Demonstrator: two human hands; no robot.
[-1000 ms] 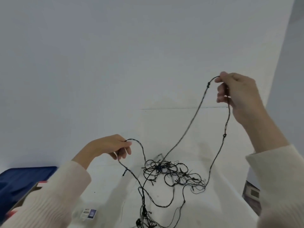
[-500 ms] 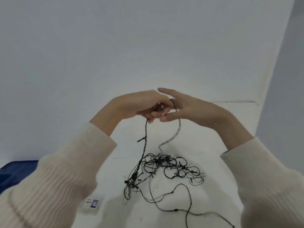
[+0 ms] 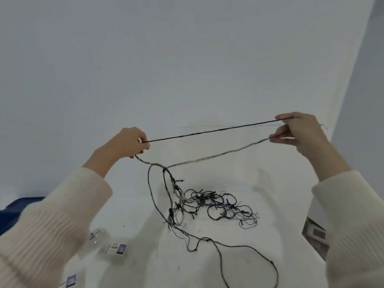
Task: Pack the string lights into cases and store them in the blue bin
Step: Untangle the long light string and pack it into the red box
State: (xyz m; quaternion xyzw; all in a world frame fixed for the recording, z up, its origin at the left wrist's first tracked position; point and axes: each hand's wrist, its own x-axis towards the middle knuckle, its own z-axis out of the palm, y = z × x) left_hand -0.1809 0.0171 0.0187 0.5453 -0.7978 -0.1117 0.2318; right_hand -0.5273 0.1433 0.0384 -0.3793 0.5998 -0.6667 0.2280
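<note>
A black string of lights (image 3: 218, 204) lies in a tangle on the white table (image 3: 270, 235). My left hand (image 3: 128, 143) grips one part of the wire above the table, with several strands hanging from it down to the tangle. My right hand (image 3: 299, 132) pinches the wire farther right and higher. A taut length runs between the two hands, and a second, slacker strand sags below it. Clear plastic cases (image 3: 113, 249) lie at the lower left. A corner of the blue bin (image 3: 12, 210) shows at the left edge, behind my left sleeve.
A loose tail of wire (image 3: 259, 258) trails across the table toward the bottom edge. A grey object (image 3: 315, 235) sits past the table's right side. A white wall stands close behind the table.
Half a second ago my hands met over the table. They have since moved apart, the right one out to the right, pulling a length of wire taut between them.
</note>
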